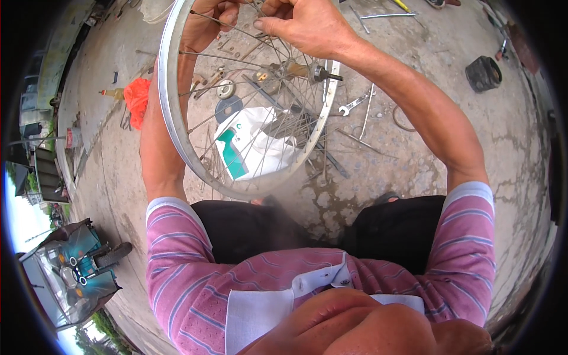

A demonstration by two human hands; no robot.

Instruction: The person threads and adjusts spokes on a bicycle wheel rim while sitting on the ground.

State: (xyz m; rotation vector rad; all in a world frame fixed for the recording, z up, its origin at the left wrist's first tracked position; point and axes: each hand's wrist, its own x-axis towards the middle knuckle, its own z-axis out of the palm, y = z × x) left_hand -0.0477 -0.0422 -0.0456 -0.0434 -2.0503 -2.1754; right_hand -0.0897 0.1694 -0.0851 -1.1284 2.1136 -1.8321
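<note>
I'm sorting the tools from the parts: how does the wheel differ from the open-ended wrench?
Shape: the wheel is round and spoked, while the wrench is a narrow bar.
Size: the wheel is much larger than the wrench.
Pose: the wheel is tilted up, with the left hand and right hand at its upper part; the wrench lies on the ground.
Shared: both have silvery surfaces.

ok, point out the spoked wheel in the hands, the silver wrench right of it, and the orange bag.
Spoked wheel (296, 70): head view, on its hub.
Silver wrench (355, 104): head view, mid-handle.
Orange bag (137, 100): head view, middle of its crumpled side.
</note>
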